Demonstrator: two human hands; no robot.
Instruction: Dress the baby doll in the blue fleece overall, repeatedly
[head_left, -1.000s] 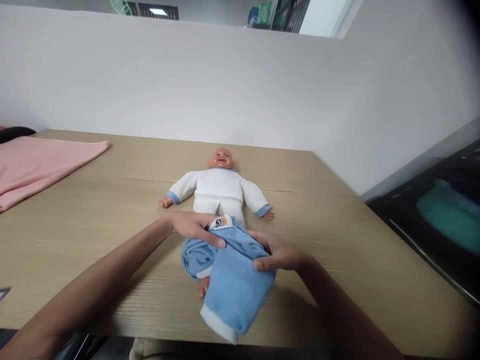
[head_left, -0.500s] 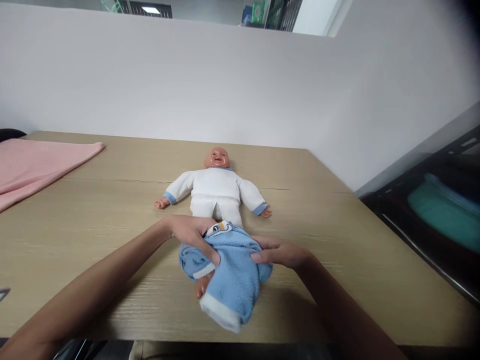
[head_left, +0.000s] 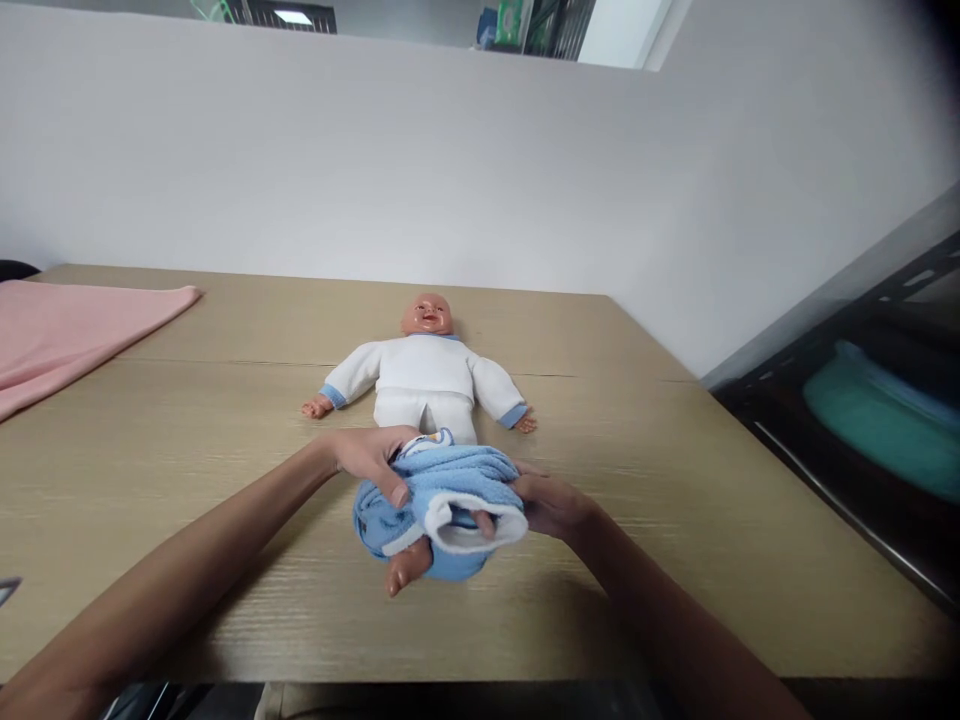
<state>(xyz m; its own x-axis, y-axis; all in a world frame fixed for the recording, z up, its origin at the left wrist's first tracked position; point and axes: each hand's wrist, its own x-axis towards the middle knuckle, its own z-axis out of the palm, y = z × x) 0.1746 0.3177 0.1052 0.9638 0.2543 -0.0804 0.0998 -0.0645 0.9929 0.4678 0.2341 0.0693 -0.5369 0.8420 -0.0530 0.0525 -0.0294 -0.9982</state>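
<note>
A baby doll [head_left: 424,365] in a white outfit with blue cuffs lies on its back, head away from me. Bunched around its legs are light blue trousers [head_left: 457,468] with white cuffs. One doll foot [head_left: 409,566] sticks out of the left cuff. The right cuff faces me, and something skin-coloured shows inside; I cannot tell whether it is a finger or the doll's toes. My left hand [head_left: 379,465] grips the cloth at the left, thumb on top. Closed on the bunched right trouser leg is my right hand [head_left: 551,500], its fingertips partly hidden by fabric.
The wooden table [head_left: 225,440] meets a pale wall [head_left: 360,170] at the back. A pink cloth [head_left: 82,325] lies at the far left. Beyond the right edge stands a dark rack [head_left: 795,400] with a teal item [head_left: 877,420] in it.
The right trouser leg, which hung toward me, is now gathered up with its white cuff opening facing me. More of the doll's foot shows at the left cuff.
</note>
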